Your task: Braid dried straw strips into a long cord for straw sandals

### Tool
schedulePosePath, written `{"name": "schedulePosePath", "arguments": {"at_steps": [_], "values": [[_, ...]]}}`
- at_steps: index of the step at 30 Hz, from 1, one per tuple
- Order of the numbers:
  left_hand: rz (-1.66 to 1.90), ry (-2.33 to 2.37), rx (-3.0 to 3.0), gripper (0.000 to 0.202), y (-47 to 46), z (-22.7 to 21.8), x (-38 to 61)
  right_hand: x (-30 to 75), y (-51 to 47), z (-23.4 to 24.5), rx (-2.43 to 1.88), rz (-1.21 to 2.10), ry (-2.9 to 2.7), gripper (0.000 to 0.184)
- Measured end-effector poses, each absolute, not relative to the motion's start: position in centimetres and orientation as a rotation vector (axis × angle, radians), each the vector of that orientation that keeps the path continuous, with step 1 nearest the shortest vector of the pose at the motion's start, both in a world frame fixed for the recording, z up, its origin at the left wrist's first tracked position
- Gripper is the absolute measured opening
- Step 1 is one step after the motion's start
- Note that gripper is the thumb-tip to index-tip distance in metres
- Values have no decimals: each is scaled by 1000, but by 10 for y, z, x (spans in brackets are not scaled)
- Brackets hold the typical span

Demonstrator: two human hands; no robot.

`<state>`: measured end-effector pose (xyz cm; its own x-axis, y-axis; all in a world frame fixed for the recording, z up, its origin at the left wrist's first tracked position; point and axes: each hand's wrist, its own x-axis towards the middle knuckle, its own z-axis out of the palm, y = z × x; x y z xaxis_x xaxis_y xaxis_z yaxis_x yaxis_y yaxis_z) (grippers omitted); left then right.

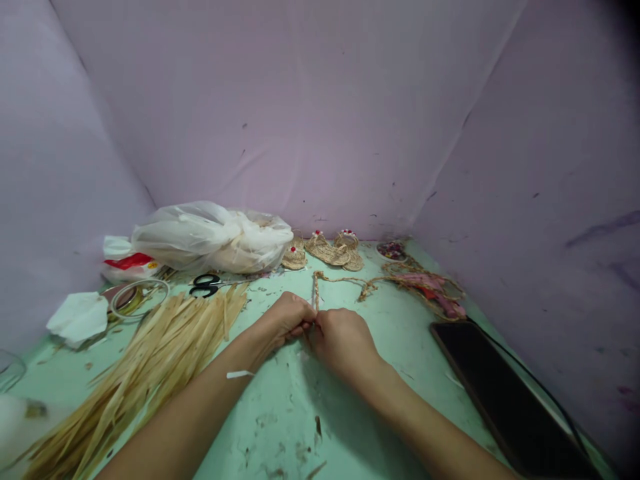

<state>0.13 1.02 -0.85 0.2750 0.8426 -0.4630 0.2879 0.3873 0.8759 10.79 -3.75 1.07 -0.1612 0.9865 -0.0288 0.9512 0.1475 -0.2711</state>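
My left hand and my right hand meet at the middle of the green surface, fingers closed and pressed together. Between them they pinch a braided cord of straw-coloured fibre, which stands up from my fingertips. Beyond my hands the cord bends right and runs along the surface as a thinner twisted strand. My fingers hide the near end of the cord. Left of my left arm lies a bundle of dry, flat fibre strips.
Black-handled scissors lie beside a knotted white plastic bag. Small woven slippers with red beads stand by the back wall. A bead dish, tangled cord with pink cloth and a black flat device with a cable are right. Tape rolls sit left.
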Motion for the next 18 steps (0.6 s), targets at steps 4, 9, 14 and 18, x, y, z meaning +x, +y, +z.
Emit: {"name": "schedulePosePath", "arguments": {"at_steps": [4, 9, 14, 18], "values": [[503, 1250, 1160, 5, 14, -9, -3, 124, -28, 14, -1842, 441, -2162, 16], [465, 1168, 1151, 10, 15, -4, -8, 142, -3, 3, -1636, 1026, -1512, 11], [427, 1191, 1217, 9, 16, -5, -8, 131, -2, -12, -1499, 1571, -1273, 14], [362, 1293, 1363, 5, 17, -7, -6, 128, -2, -22, -1610, 1396, -1335, 7]]}}
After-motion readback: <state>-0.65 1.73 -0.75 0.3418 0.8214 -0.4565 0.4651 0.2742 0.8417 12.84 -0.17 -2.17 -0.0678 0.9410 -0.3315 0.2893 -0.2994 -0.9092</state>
